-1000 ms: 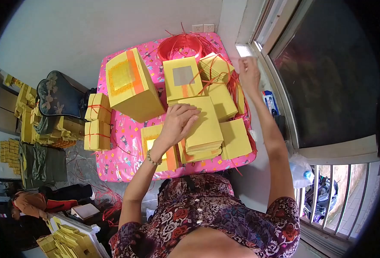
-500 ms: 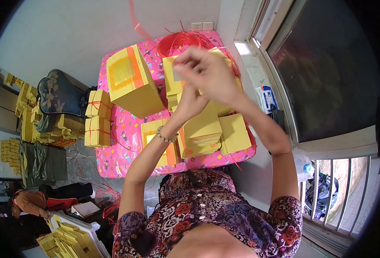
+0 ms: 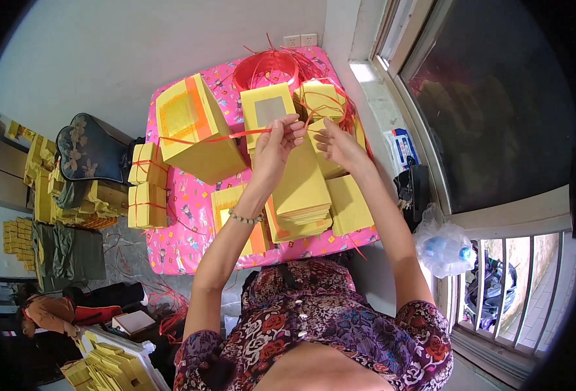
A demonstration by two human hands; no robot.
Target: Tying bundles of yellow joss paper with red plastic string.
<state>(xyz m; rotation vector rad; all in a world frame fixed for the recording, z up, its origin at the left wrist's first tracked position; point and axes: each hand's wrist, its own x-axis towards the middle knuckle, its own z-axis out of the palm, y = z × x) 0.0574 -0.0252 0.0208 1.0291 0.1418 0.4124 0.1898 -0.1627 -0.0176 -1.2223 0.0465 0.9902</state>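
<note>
I am pinching one red string (image 3: 219,137) in my left hand (image 3: 276,146), fingers pressed together on it; it is stretching out leftward over the pink table (image 3: 190,195). My right hand (image 3: 338,144) is hovering just beside, fingers loosely curled; its grip I cannot tell. One paper stack (image 3: 302,195) is lying under my hands. Two tied bundles (image 3: 147,186) are sitting at the table's left edge.

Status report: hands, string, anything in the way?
Left hand pinching red string. Right hand raised beside it. Both above yellow paper stack. Nothing in the way.
</note>
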